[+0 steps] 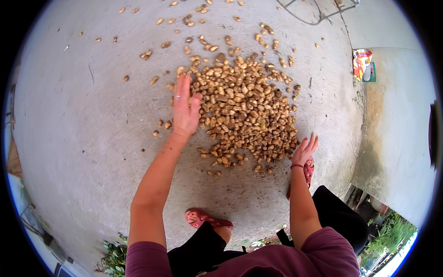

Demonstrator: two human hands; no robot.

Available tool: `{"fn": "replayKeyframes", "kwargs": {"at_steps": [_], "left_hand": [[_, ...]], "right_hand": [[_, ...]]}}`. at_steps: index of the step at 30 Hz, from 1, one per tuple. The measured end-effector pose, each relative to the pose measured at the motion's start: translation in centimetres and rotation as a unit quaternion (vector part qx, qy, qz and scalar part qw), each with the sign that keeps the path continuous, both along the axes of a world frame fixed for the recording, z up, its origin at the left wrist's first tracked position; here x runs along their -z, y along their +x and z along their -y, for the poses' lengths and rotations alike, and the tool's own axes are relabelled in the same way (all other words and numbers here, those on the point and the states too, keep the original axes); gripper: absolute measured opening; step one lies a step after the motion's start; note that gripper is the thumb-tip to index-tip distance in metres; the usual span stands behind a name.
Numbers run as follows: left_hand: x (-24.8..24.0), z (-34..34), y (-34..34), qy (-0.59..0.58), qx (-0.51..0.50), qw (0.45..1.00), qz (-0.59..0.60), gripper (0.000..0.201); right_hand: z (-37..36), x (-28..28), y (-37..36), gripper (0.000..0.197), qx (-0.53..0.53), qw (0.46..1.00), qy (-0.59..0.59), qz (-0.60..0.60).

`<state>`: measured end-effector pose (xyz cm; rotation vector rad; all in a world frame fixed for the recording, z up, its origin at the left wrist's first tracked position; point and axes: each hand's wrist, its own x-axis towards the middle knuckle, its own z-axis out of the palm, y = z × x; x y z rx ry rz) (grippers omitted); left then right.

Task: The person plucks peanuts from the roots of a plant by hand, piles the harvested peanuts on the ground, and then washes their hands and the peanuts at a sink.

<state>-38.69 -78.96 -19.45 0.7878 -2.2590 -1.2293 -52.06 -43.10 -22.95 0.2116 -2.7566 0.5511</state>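
A heap of unshelled peanuts (pixel 249 101) lies on the grey concrete floor in front of me, brown and tan, some darkened with soil. Along the heap's left edge is my left hand (pixel 186 108), its fingers stretched forward and a ring on one of them. The palm side faces the peanuts, and nothing is gripped. At the lower right edge my right hand (pixel 304 148) is held with fingers extended beside the nearest peanuts, a dark bracelet at the wrist. It holds nothing that I can see.
Loose peanuts (pixel 166 45) are scattered beyond and left of the heap. A metal frame (pixel 318 18) stands at the far right. Colourful packets (pixel 362 64) lie by the right wall (pixel 401 115). My feet in red sandals (pixel 203 218) are close to the heap; plants (pixel 115 256) grow behind.
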Motion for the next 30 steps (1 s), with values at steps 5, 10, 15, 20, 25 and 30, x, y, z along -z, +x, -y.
{"fn": "replayKeyframes", "kwargs": {"at_steps": [5, 10, 15, 20, 25, 30], "left_hand": [[-1.4, -6.3, 4.8, -0.245, 0.258, 0.924, 0.141, 0.057], [3.3, -9.8, 12.0, -0.304, 0.485, 0.801, 0.174, 0.071], [2.0, -9.0, 0.8, -0.394, 0.463, 0.785, 0.115, 0.065], [-0.6, -4.9, -7.7, -0.436, 0.344, 0.815, 0.168, 0.047], [-3.7, -2.5, -8.9, -0.431, 0.178, 0.857, 0.222, 0.046], [0.8, -12.5, -1.7, -0.288, 0.379, 0.875, 0.091, 0.046]], "right_hand": [[-2.9, 2.0, 2.9, 0.042, 0.006, 0.991, -0.031, 0.134], [2.1, 1.2, 8.3, 0.053, -0.084, 0.992, -0.047, 0.085], [11.9, -1.0, 4.7, 0.051, -0.061, 0.990, -0.107, 0.072], [20.5, -2.4, 0.1, 0.045, -0.034, 0.928, -0.315, 0.194], [21.7, -7.0, -3.5, 0.037, -0.213, 0.910, -0.305, 0.183], [-2.5, 3.9, -7.0, 0.046, 0.193, 0.978, 0.018, 0.071]]}}
